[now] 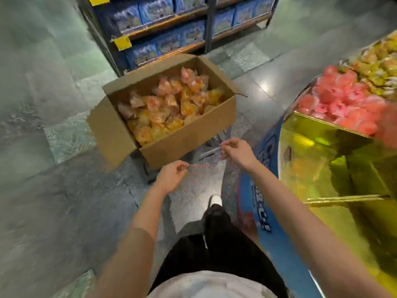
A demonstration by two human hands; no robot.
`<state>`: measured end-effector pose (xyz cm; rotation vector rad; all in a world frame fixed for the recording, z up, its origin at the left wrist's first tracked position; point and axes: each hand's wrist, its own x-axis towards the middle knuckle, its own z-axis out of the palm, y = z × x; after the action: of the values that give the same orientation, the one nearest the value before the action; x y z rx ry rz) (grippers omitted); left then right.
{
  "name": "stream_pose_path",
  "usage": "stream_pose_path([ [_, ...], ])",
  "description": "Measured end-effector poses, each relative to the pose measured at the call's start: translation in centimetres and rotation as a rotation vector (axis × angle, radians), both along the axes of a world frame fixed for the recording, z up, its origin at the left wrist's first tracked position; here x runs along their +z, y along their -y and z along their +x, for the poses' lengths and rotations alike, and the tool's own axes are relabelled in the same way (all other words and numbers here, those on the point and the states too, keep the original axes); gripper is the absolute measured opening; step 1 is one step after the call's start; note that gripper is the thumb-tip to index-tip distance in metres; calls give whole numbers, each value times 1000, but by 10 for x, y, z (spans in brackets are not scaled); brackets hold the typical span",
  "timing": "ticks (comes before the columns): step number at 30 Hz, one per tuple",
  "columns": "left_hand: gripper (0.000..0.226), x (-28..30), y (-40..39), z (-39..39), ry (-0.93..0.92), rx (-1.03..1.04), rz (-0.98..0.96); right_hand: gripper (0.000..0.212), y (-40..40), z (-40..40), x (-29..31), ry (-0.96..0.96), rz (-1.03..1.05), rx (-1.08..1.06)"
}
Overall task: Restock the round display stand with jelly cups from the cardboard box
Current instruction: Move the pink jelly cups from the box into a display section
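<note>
I am looking down from the head camera at a shop floor. Both of my hands are reaching forward, each pinching one end of a thin red string or net strand (203, 166) that is stretching between them. My left hand (170, 176) is pinching it with curled fingers, low and near my body. My right hand (237, 152) is pinching the other end, slightly further forward. Neither hand is holding a jelly pack.

The open cardboard box (184, 145) is sitting just beyond my hands, its long axis running diagonally from near left to far right. Orange and pink jelly cup packs (171, 104) are filling it. The round display stand (322, 151), gold-walled with pink packs (339, 104) on top, is standing to my right. I judge my right hand is nearer both box and stand.
</note>
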<state>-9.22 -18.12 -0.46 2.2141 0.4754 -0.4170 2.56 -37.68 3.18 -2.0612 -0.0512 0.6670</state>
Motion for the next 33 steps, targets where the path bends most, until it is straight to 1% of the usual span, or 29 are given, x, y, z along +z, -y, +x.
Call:
stream_pose_path([
  [2, 26, -4, -21, 1, 39, 84, -20, 10, -29, 13, -1, 5, -47, 81],
  [5, 28, -10, -50, 8, 79, 237, -61, 9, -71, 39, -5, 2, -61, 174],
  [7, 27, -14, -70, 15, 94, 332, -102, 10, -101, 57, -9, -15, -74, 222],
  [10, 26, -19, -102, 32, 101, 446, -128, 7, -151, 87, -24, -53, -92, 262],
  [13, 26, -21, -133, 53, 103, 593, -214, 12, -205, 122, -42, -135, -110, 296],
  [17, 24, -28, -167, 79, 87, 811, -290, 26, -263, 163, -76, -276, -165, 316],
  [21, 23, -37, -191, 110, 74, 1007, -401, 45, -313, 202, -110, -380, -222, 298],
  [23, 22, -42, -200, 123, 64, 1093, -465, 51, -334, 216, -122, -404, -235, 284],
  [27, 24, -48, -211, 146, 45, 1244, -584, 68, -366, 236, -146, -469, -217, 161],
  [29, 24, -49, -213, 151, 26, 1321, -632, 79, -377, 239, -160, -529, -248, 103],
  [30, 23, -50, -214, 153, 25, 1361, -662, 83, -380, 239, -167, -515, -285, 87],
  [33, 19, -52, -219, 156, 20, 1466, -721, 93, -390, 238, -180, -386, -344, -21],
])
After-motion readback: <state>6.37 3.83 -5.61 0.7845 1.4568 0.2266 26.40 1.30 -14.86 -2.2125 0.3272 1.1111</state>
